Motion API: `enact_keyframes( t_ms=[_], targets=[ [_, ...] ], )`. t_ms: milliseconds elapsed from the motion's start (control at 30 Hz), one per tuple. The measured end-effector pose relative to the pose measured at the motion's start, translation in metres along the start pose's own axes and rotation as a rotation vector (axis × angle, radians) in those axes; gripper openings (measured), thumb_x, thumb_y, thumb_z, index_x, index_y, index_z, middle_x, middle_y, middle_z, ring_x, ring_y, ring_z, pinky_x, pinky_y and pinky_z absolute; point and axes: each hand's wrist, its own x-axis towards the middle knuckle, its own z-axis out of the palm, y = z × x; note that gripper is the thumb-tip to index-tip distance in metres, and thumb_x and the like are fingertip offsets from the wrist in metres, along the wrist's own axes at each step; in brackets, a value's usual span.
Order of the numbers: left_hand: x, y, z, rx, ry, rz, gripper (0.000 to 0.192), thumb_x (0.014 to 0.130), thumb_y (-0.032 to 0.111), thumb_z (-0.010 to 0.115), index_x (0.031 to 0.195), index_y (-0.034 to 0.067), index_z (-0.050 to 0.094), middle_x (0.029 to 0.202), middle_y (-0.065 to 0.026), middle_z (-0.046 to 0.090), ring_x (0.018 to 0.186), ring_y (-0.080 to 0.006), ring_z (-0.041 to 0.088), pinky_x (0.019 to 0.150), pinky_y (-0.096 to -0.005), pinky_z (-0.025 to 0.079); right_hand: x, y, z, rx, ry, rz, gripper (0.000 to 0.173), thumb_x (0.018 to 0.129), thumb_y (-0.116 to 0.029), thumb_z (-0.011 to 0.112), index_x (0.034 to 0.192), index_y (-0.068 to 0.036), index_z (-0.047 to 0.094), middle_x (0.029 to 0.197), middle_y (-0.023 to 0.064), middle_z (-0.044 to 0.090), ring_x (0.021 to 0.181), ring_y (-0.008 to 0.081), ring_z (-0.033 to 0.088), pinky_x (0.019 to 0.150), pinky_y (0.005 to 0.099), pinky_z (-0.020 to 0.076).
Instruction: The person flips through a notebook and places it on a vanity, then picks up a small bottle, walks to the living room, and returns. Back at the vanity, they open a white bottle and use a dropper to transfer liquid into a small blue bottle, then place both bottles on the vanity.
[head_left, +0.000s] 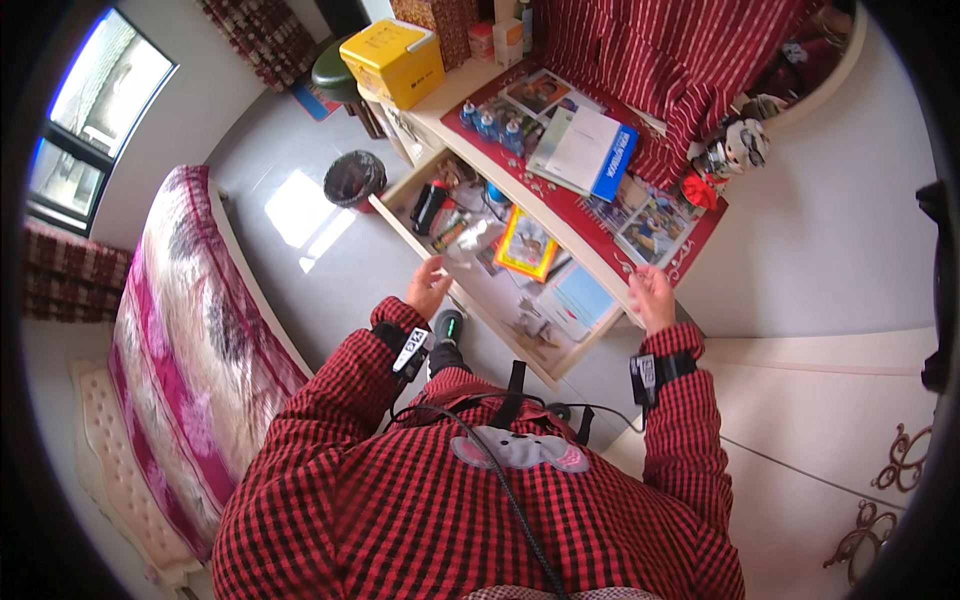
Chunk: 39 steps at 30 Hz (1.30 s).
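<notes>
My left hand (428, 287) is beside the front panel of a pulled-out drawer (480, 313), fingers slightly curled, with nothing seen in it. Near the table's edge and the drawer's right corner is my right hand (652, 298), a little blurred; whether it touches the edge I cannot tell. Inside the drawer lie a black cylindrical object (429, 208), a yellow-and-orange packet (526, 244), a light blue sheet (579, 296), keys (536, 324) and crumpled clear plastic (478, 234). On the tabletop above are a blue-and-white notebook (592, 152) and several small blue bottles (487, 127).
A yellow box (397, 64) stands at the table's far left end. A lined waste bin (355, 180) is on the floor left of the drawer. A red striped cloth (630, 67) and a plush toy (739, 146) are at the back. A bed (195, 352) stands at left.
</notes>
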Motion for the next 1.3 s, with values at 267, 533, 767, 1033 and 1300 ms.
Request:
enact_keyframes(
  t_ms=[267, 533, 767, 1033, 1300],
  targets=[
    [0.076, 0.003, -0.095, -0.076, -0.262, 0.026, 0.047, 0.077, 0.008, 0.057, 0.119, 0.002, 0.037, 0.114, -0.0135, 0.044, 0.087, -0.0180, 0.055, 0.073, -0.0273, 0.047, 0.143, -0.056, 0.091, -0.551, 0.465, 0.037, 0.080, 0.064, -0.036, 0.067, 0.124, -0.001, 0.028, 0.119, 0.0234, 0.041, 0.109, 0.0334, 0.043, 0.090, 0.0389, 0.0358],
    [0.073, -0.038, -0.177, -0.047, -0.087, -0.145, 0.045, 0.076, 0.005, 0.056, 0.118, 0.003, 0.040, 0.112, -0.0132, 0.047, 0.094, -0.0167, 0.051, 0.076, -0.0259, 0.044, 0.162, -0.114, 0.148, -0.912, 0.495, 0.540, 0.086, 0.059, -0.040, 0.068, 0.127, -0.007, 0.027, 0.120, 0.0155, 0.044, 0.110, 0.0293, 0.044, 0.090, 0.0383, 0.0370],
    [0.050, -0.043, -0.186, -0.086, -0.002, -0.273, 0.045, 0.075, 0.005, 0.057, 0.117, 0.002, 0.041, 0.112, -0.0138, 0.047, 0.094, -0.0152, 0.050, 0.074, -0.0246, 0.043, 0.194, -0.093, 0.103, -0.869, 0.442, 0.401, 0.048, 0.076, -0.039, 0.045, 0.099, 0.002, 0.055, 0.098, 0.0205, 0.057, 0.091, 0.0306, 0.056, 0.077, 0.0375, 0.0442],
    [0.048, -0.051, -0.181, -0.074, 0.015, -0.340, 0.046, 0.076, 0.009, 0.057, 0.118, 0.003, 0.040, 0.111, -0.0155, 0.048, 0.093, -0.0186, 0.051, 0.074, -0.0280, 0.044, 0.185, -0.082, 0.128, -0.778, 0.374, 0.165, 0.048, 0.069, -0.039, 0.053, 0.097, -0.001, 0.056, 0.095, 0.0235, 0.056, 0.089, 0.0362, 0.055, 0.076, 0.0421, 0.0434],
    [0.041, -0.057, -0.193, -0.062, 0.091, -0.344, 0.046, 0.074, 0.008, 0.057, 0.116, 0.001, 0.042, 0.112, -0.0178, 0.048, 0.099, -0.0222, 0.049, 0.077, -0.0307, 0.044, 0.214, -0.069, 0.160, -0.957, 0.478, 0.447, 0.043, 0.070, -0.033, 0.059, 0.103, -0.005, 0.056, 0.095, 0.0140, 0.059, 0.086, 0.0255, 0.058, 0.078, 0.0364, 0.0448]
  ],
)
